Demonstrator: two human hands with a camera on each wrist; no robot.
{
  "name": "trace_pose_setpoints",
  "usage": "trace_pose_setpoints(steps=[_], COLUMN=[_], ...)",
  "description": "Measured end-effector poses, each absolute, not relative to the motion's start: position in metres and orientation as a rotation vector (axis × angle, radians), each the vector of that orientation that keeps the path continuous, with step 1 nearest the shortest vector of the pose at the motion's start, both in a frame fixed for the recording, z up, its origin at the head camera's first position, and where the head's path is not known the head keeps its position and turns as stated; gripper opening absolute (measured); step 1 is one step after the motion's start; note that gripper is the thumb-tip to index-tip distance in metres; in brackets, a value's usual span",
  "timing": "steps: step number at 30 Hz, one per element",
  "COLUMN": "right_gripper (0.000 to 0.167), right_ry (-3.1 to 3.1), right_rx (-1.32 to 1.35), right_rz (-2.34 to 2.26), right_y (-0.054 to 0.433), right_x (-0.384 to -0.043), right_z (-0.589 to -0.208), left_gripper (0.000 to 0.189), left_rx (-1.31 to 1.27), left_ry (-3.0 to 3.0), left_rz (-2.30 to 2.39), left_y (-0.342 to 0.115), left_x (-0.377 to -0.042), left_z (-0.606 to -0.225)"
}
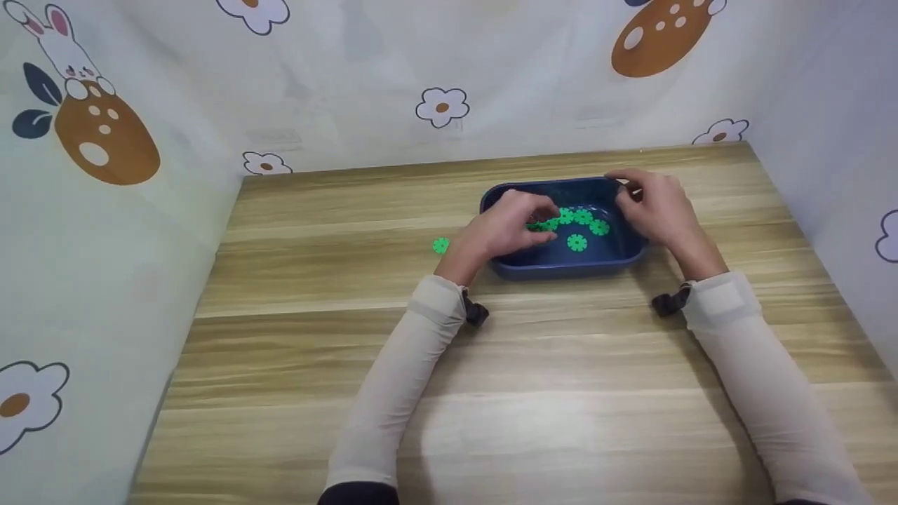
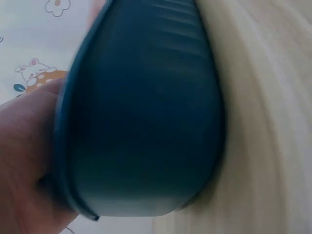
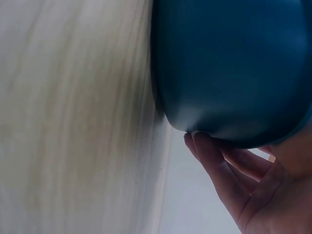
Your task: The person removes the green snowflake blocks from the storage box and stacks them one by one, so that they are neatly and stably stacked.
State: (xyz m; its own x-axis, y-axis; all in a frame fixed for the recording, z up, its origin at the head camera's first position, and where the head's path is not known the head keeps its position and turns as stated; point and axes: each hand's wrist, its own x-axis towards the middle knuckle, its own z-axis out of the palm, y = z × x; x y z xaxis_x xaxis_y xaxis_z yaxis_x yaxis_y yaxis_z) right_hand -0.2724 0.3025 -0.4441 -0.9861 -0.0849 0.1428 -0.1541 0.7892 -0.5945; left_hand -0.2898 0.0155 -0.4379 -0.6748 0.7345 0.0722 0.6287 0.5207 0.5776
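Observation:
A dark blue plastic bin (image 1: 561, 268) with rounded corners sits on the table, with several green notched discs (image 1: 577, 243) lying on its floor. My left hand (image 1: 506, 221) reaches over the bin's left end, its thumb and bent fingers apart above the discs. No disc shows between them. At the right end, my right hand (image 1: 659, 207) grips the bin's rim, thumb inside the wall and fingers outside. In the right wrist view, those fingertips (image 3: 207, 141) press on the outer wall. The left wrist view is blurred and shows the left hand (image 2: 27, 156) beyond the bin's rim.
One more green disc (image 1: 440, 245) lies on the wood-grain table (image 1: 295, 337), left of the bin and beside the left wrist. A printed cloth wall (image 1: 365, 84) stands behind the table's back edge, with more walls at both sides.

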Motion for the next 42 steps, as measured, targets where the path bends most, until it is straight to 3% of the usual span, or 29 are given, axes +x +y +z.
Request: trace_pose_setpoints(steps=[23, 33, 42], right_gripper=[0.043, 0.044, 0.045], right_ry=[-2.853, -2.894, -2.888], right_rx=[0.211, 0.194, 0.196], right_rz=[0.996, 1.005, 0.987], right_y=[0.302, 0.303, 0.303], right_x=[-0.274, -0.275, -0.274], right_z=[-0.446, -0.444, -0.445], left_gripper=[0.034, 0.025, 0.029], left_rx=[0.988, 1.040, 1.162], left_ry=[2.779, 2.763, 2.737], left_rz=[0.476, 0.453, 0.449], left_y=[0.026, 0.025, 0.022], left_x=[-0.281, -0.280, -0.279], left_z=[-0.450, -0.450, -0.449])
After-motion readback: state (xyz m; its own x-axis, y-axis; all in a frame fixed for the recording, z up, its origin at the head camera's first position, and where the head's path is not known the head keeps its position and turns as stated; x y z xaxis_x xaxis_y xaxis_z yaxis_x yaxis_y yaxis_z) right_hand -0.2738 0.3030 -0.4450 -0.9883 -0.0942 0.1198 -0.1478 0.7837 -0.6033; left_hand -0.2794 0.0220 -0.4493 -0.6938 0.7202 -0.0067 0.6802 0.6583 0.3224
